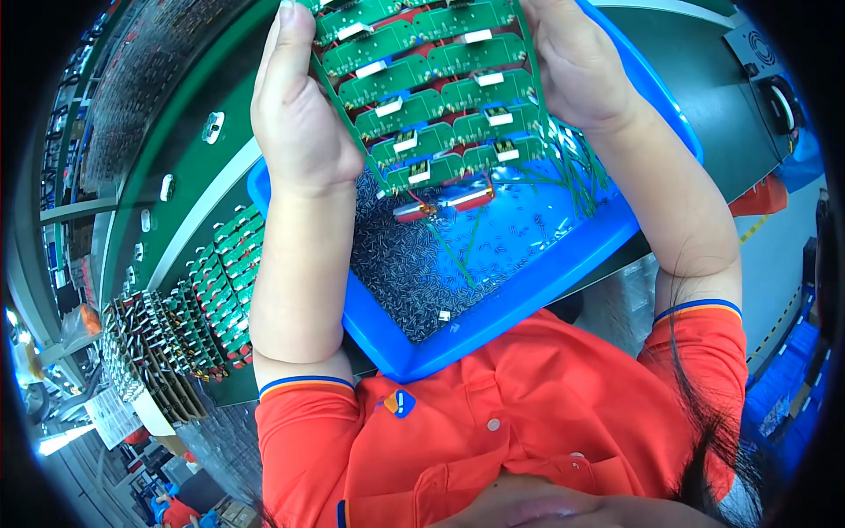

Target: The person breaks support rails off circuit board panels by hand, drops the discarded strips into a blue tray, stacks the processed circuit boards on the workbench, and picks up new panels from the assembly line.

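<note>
Twelve o'clock, and my left hand [304, 123] and right hand [576, 66] clasp the green board panel [471, 95] over the blue tray [493, 324]!

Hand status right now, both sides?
Left hand: holding the left edge of the green circuit-board panel, some fingers hidden.
Right hand: holding the panel's right edge, fingers mostly out of sight.

The green circuit-board panel [462, 95], its white connectors [388, 106] in 2 columns, is held by both side edges above the blue tray [480, 326].
</note>
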A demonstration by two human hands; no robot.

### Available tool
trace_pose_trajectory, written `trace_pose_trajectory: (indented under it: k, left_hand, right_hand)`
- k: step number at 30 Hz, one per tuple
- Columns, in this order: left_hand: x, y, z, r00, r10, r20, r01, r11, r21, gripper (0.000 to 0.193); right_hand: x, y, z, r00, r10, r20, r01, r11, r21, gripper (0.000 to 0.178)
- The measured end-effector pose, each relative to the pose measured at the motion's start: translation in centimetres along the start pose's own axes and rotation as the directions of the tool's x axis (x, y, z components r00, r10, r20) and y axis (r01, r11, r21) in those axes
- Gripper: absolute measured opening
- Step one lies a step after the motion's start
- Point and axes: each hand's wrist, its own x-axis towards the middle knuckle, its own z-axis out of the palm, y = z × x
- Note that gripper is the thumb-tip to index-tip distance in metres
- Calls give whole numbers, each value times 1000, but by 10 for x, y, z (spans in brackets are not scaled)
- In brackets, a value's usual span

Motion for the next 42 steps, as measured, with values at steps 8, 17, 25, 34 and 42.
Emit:
trace_pose_trajectory:
  k: [8, 17, 25, 34, 42]
  left_hand:
    - [-1, 0, 0, 996, -73, 52, 76, 995, -69, 50]
    - [-3, -2, 12, 991, -87, 104, 98, 990, -103, 51]
    - [20, 5, -22, 916, 377, -141, -303, 877, 373, 44]
    - [-6, 12, -10, 904, -171, 391, -88, 822, 563, 46]
    - [-16, 10, -2, 830, -284, 479, -21, 844, 536, 33]
  right_hand:
    - [-1, 2, 10, 951, 246, -187, -243, 969, 36, 53]
    - [5, 4, -1, 965, 260, 22, -259, 939, 226, 54]
    - [12, -6, -7, 974, 228, 8, -224, 947, 229, 62]
    - [22, -21, -30, 988, 52, 145, -101, 931, 351, 59]
    - [24, -19, -28, 981, 96, 169, -153, 918, 367, 61]
